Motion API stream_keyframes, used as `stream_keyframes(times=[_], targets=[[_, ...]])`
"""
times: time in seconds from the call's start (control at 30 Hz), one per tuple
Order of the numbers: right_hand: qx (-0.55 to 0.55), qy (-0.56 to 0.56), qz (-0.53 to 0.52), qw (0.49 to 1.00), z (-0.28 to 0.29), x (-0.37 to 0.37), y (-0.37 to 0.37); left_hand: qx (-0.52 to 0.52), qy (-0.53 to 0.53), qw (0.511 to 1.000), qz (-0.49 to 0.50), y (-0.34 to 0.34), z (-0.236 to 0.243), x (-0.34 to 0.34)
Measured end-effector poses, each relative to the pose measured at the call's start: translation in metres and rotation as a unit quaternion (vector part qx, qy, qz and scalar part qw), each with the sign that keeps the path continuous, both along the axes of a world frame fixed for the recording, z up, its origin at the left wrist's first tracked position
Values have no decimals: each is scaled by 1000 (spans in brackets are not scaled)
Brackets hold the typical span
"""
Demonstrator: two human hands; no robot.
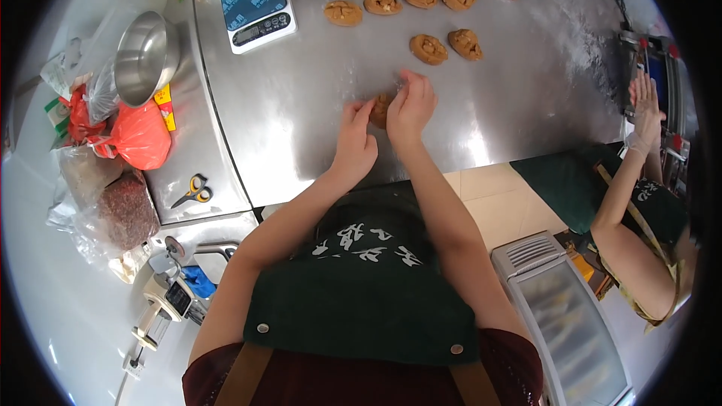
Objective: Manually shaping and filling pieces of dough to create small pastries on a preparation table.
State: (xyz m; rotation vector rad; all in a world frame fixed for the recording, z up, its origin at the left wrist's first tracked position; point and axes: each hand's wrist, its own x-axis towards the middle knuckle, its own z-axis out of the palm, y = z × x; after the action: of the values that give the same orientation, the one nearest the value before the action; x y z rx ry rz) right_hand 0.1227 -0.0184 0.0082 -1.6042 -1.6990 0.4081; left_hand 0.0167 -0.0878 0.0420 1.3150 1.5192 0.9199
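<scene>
Shaping a dough piece on the steel worktop

I am pinching the brown dough piece between my left hand and right hand, fingers curling around it, shaped pieces lying farther off.

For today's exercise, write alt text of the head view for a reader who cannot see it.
A person's left hand and right hand pinch a brown dough piece on a steel table. Ten shaped dough pieces lie beyond, near a blue kitchen scale, and a co-worker's hand shows at right.
</scene>
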Motion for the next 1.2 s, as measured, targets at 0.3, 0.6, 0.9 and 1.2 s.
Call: stream_keyframes(times=[0.3, 0.6, 0.9, 1.2], targets=[[-39, -24, -44, 998, -13, -9, -8, 8, -4, 1000, 18, -21, -7, 7], [0, -101, -27, 995, -22, -4, -8, -21, 58, 996, -63, 22, -38, -13], [-68, 39, -85, 993, -5, -9, -29, -8, 40, 999, -20, -25, -7, 9], [-28, -102, -58, 993, -27, 5, -33, -12, 28, 997, -78, 7, -30, -6]])
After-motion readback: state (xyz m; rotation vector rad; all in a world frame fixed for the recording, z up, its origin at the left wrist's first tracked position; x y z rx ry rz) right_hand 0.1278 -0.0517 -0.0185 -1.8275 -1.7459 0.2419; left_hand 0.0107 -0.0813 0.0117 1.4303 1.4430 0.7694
